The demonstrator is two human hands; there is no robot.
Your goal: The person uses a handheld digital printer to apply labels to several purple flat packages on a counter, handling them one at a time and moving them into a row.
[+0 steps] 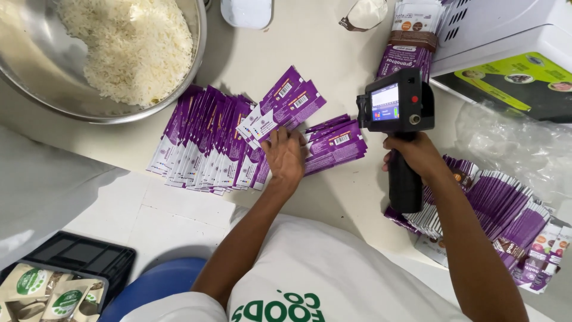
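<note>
The person stands at a pale table (333, 53) and looks down on the work. The left hand (285, 156) lies flat, fingers spread apart, on a fan of purple sachets (208, 143) near the middle of the table; the fingertips press the top sachets, and nothing is clamped in this hand. The fan spreads from the hand toward 9 o'clock, each sachet overlapping the next one, and a few more lie toward 3 o'clock of the hand, under its edge.

The right hand (417, 156) is closed firmly around the black grip of a handheld printer (396, 119). The head of the printer, with a small lit screen and a red button, stands at 12 o'clock from this hand, just beside the right end of the sachets.

At 5 o'clock from the right hand, a second heap of purple sachets (500, 214) rests at the table edge. At 10 o'clock, far from both hands, a steel bowl (36, 77) holds white rice (128, 45). At 1 o'clock stands a white crate (506, 24). Low at 8 o'clock, a black tray (83, 256) carries beige pouches (47, 292).
</note>
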